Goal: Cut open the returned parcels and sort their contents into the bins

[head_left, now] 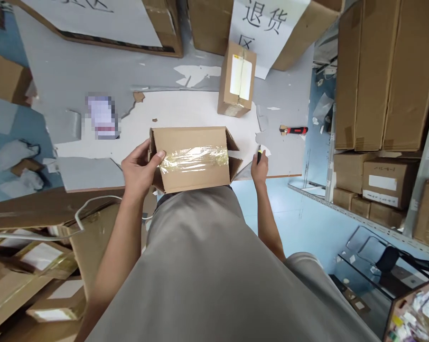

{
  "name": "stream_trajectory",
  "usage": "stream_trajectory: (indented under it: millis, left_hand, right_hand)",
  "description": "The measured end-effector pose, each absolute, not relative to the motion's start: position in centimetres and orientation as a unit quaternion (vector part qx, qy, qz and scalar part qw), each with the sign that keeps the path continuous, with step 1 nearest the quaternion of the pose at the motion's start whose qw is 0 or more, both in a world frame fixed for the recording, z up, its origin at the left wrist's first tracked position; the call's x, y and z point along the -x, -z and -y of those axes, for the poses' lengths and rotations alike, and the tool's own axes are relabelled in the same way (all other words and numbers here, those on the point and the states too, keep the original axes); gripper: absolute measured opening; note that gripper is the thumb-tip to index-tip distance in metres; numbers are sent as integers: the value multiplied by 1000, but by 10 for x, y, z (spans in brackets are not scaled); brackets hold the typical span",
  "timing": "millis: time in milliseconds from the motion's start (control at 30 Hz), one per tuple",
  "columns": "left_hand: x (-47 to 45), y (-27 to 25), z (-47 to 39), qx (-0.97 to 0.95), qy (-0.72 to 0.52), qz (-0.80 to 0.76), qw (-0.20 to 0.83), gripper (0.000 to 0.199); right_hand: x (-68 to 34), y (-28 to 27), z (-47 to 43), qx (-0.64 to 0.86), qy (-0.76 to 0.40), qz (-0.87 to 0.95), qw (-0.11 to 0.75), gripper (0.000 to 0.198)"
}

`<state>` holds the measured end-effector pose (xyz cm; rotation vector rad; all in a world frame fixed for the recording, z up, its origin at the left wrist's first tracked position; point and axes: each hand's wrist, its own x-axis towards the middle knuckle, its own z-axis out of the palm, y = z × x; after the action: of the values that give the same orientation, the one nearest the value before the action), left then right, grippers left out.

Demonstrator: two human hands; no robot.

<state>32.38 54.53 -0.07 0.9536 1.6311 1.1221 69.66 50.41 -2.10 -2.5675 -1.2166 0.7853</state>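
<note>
A brown cardboard box (196,178) with clear tape across its upper face is at the table's front edge, close to my body. Its flaps stand open at the right end. My left hand (141,166) grips the box's left end, thumb on the upper face and fingers behind the edge. Right of the box, apart from it, my right hand (259,168) is closed around a small black-and-yellow utility knife (259,156); its lower part is hidden in the palm. A taped carton with a white label (240,78) stands farther back on the table.
A red-and-black handled tool (296,130) lies at the table's right. To the left is a blurred phone-like object (102,116). Large cartons (209,23) line the back. A bin of boxes (97,237) is at lower left, shelving with cartons (388,183) at right.
</note>
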Motion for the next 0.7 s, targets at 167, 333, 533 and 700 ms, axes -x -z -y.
stream_trajectory:
  millis: [167, 333, 533, 700]
  left_hand:
    - [-322, 4, -547, -358, -455, -667, 469, 103]
    - [-327, -8, -545, -371, -453, -661, 468, 100]
    - [-332, -10, -546, -376, -443, -634, 511, 94]
    - [-323, 60, -557, -269, -398, -745, 463, 108]
  right_hand:
    - [-612, -41, -499, 776, -199, 564, 198, 70]
    - [-569, -51, -513, 765, -149, 614, 123, 68]
    - [-638, -33, -515, 785, -165, 584, 126, 67]
    - [-711, -17, -508, 787, -212, 549, 186, 67]
